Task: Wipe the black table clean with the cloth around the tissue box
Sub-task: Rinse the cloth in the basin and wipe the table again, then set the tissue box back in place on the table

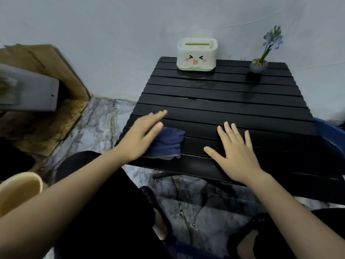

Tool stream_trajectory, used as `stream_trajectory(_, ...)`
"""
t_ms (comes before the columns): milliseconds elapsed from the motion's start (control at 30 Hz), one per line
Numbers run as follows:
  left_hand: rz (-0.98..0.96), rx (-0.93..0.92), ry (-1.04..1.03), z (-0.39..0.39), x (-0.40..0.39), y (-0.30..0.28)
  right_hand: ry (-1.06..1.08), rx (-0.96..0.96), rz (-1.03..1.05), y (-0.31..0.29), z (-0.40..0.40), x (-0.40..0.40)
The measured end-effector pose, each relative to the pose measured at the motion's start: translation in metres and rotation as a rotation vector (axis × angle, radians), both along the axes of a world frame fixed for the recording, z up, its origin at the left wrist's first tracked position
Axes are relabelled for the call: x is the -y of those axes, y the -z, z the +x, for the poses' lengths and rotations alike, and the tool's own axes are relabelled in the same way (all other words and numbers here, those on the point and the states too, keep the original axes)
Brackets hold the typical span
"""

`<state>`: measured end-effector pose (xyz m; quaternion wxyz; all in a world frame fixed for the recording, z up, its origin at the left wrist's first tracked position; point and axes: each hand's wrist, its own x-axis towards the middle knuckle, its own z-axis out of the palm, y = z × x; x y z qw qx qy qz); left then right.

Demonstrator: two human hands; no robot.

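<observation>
A black slatted table [233, 109] stands against the wall. At its back edge sits a white tissue box [197, 54] with a cartoon face. A folded dark blue cloth [168, 143] lies near the table's front left corner. My left hand [141, 134] lies over the cloth's left part with its fingers straight, slightly blurred. My right hand [235, 152] rests flat on the table near the front edge, fingers spread, to the right of the cloth.
A small grey pot with a blue flower [259, 65] stands at the table's back right. A beige bucket [17, 191] is on the floor at the left, with cardboard [46, 68] leaning on the wall. A blue object [328, 131] shows past the table's right edge.
</observation>
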<state>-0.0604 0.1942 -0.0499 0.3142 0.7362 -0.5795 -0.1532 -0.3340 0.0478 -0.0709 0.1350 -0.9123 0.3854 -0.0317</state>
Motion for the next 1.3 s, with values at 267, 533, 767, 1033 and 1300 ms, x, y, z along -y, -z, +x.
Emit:
stream_trajectory(267, -0.012, 0.139, -0.16, 0.002, 0.005, 0.002, 0.007, 0.028, -0.007, 0.004, -0.001, 0.0)
stream_trajectory(533, -0.003, 0.438, -0.223, -0.016, 0.019, -0.002, 0.019, 0.0, -0.02, 0.003, 0.005, -0.001)
stream_trajectory(767, 0.25, 0.564, -0.121, -0.053, 0.024, 0.03, 0.028, 0.003, -0.029, 0.002, 0.003, -0.005)
stream_trajectory(1033, 0.247, 0.474, -0.07, -0.047, 0.039, 0.01, 0.055, 0.088, 0.053, -0.01, 0.012, 0.01)
stream_trajectory(1300, 0.049, 0.405, -0.05, 0.007, 0.135, -0.033, 0.064, 0.237, 0.044, -0.049, 0.074, 0.104)
